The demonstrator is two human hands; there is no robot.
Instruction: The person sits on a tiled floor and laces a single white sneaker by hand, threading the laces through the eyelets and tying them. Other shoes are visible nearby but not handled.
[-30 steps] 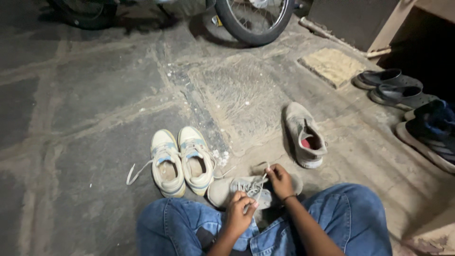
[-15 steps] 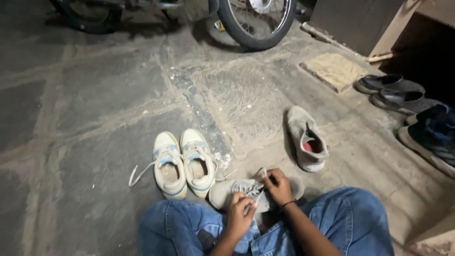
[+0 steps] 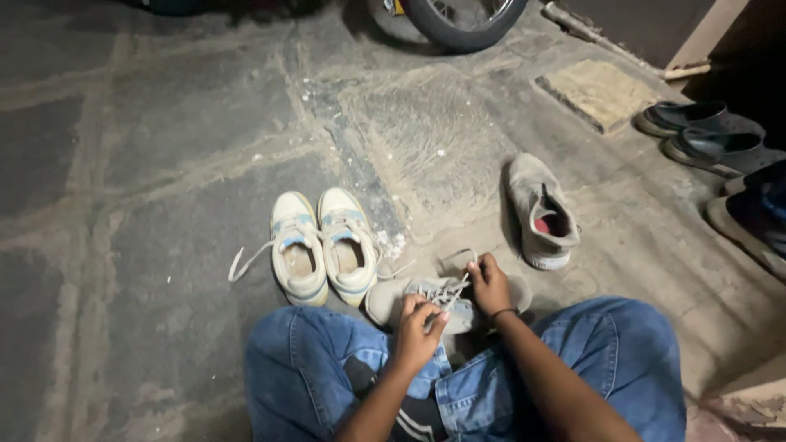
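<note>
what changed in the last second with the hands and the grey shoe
Little changed: both hands kept pinching the laces of the grey fabric shoe; the right hand drew its lace slightly outward, the left hand stayed put. The white sneaker pair did not move.

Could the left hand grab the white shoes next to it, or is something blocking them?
Probably yes. The left hand is on the laces of the grey shoe, and the white shoes stand just beside that shoe on the bare stone floor. Nothing lies between them, though the hand would have to drop the laces.
</note>
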